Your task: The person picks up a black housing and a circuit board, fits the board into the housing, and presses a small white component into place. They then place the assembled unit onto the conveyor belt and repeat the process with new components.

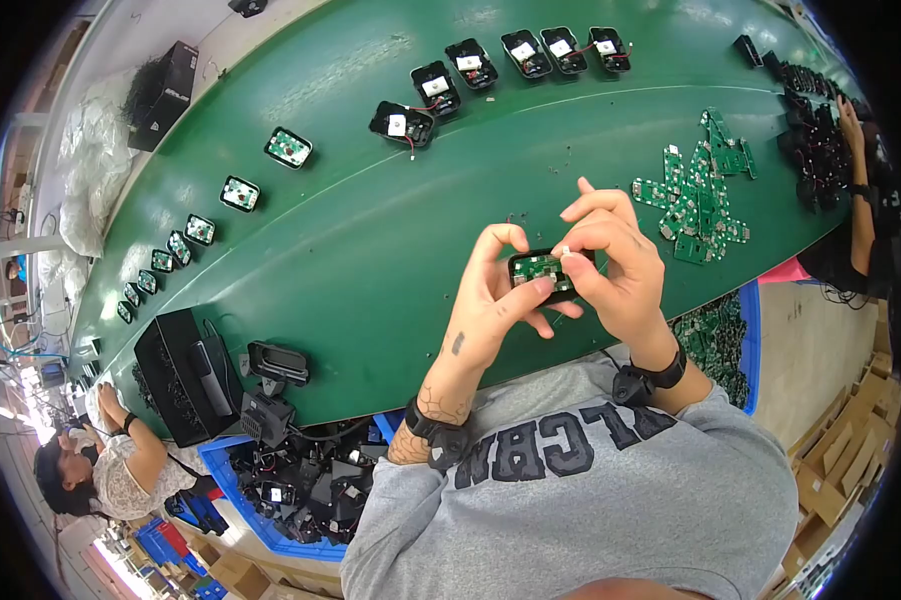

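Note:
A small black housing with a green circuit board inside (542, 272) is held above the green belt (370, 240). My left hand (495, 295) grips it from the left and below, thumb across its front edge. My right hand (610, 262) pinches its right end, with a small white part between the fingertips. A loose pile of green circuit boards (695, 195) lies on the belt just right of my hands. A row of similar black housings with boards (470, 65) runs along the belt's far side.
A blue bin of black parts with wires (300, 490) sits at my lower left beside a black box (180, 375). Another blue bin with green boards (725, 340) is at my right. One person sits at the far right (860, 200), another at the lower left (110, 470).

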Demonstrator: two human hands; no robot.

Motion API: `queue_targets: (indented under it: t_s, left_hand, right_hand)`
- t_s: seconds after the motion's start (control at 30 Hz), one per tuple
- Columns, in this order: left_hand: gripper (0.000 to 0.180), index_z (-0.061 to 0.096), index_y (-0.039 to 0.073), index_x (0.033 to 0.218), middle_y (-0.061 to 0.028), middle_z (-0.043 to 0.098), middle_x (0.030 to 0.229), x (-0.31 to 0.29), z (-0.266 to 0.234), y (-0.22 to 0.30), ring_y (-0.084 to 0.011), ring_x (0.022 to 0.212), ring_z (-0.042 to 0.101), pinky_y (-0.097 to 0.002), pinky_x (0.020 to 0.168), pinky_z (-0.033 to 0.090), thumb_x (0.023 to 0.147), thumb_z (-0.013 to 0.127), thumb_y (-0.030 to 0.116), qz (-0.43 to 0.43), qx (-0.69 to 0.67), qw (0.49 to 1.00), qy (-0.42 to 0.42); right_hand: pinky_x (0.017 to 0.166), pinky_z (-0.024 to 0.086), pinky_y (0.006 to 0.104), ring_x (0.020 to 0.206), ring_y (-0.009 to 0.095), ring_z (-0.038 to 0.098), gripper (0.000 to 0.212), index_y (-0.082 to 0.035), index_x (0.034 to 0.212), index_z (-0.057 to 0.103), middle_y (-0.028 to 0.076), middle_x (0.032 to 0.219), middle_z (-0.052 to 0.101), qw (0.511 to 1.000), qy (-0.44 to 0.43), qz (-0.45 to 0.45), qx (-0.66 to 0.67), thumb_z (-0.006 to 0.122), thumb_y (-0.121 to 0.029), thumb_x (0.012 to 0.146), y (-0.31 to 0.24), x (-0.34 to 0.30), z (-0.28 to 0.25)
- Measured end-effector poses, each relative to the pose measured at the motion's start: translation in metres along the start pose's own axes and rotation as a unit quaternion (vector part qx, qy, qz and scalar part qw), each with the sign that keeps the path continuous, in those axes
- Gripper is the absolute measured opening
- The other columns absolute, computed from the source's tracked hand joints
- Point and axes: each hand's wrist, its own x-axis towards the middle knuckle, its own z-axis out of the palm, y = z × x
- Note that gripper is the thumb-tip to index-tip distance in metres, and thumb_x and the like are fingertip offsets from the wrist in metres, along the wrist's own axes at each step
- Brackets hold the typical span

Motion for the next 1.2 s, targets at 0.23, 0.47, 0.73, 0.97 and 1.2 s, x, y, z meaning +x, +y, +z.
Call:
queue_targets:
  t_s: [0.23,0.47,0.73,0.97,1.2]
  left_hand:
    - [0.036,0.033,0.008,0.112,-0.0209,0.063,0.108,0.0,0.007,0.006,-0.0279,0.08,0.071,-0.0274,0.056,0.059,0.086,0.058,0.001,0.064,0.03,0.997,0.038]
    - [0.039,0.042,0.002,0.121,-0.0147,0.065,0.093,0.002,0.013,0.008,-0.0188,0.064,0.069,-0.0241,0.052,0.053,0.085,0.058,0.0,0.037,0.146,0.987,0.057]
    - [0.038,0.057,-0.004,0.119,-0.01,0.068,0.093,0.001,0.011,0.004,-0.0121,0.065,0.067,-0.0238,0.054,0.054,0.082,0.06,0.004,0.124,0.245,0.953,0.123]
    - [0.043,0.06,-0.002,0.118,-0.013,0.07,0.098,0.005,0.01,-0.003,-0.0144,0.074,0.07,-0.0256,0.061,0.057,0.075,0.063,0.002,0.248,0.361,0.882,0.173]
    - [0.046,0.061,-0.002,0.115,-0.0141,0.07,0.092,0.005,0.014,-0.002,-0.0155,0.071,0.07,-0.0254,0.06,0.057,0.069,0.066,0.004,0.282,0.449,0.83,0.175]
  right_hand:
    - [0.106,0.033,0.0597,0.094,0.024,0.061,0.017,-0.008,0.08,0.066,0.001,0.075,0.064,0.979,0.035,-0.124,-0.157,0.07,0.001,0.066,-0.005,0.008,-0.003]
    - [0.104,0.035,0.063,0.085,0.026,0.063,0.009,-0.004,0.077,0.062,0.003,0.073,0.066,0.965,0.081,-0.15,-0.2,0.063,0.002,0.07,0.002,0.013,-0.004]
    - [0.108,0.029,0.06,0.099,0.029,0.059,0.003,-0.005,0.077,0.062,0.004,0.078,0.065,0.992,0.012,-0.066,-0.105,0.06,-0.006,0.078,0.002,0.011,-0.009]
    - [0.106,0.029,0.051,0.13,0.04,0.039,0.006,-0.007,0.074,0.06,0.014,0.12,0.055,0.991,-0.082,-0.019,-0.105,0.064,-0.012,0.072,-0.008,0.009,-0.009]
    - [0.105,0.03,0.0525,0.131,0.04,0.038,0.007,-0.006,0.069,0.058,0.013,0.119,0.056,0.986,-0.109,-0.02,-0.126,0.064,-0.006,0.065,-0.011,0.013,-0.013]
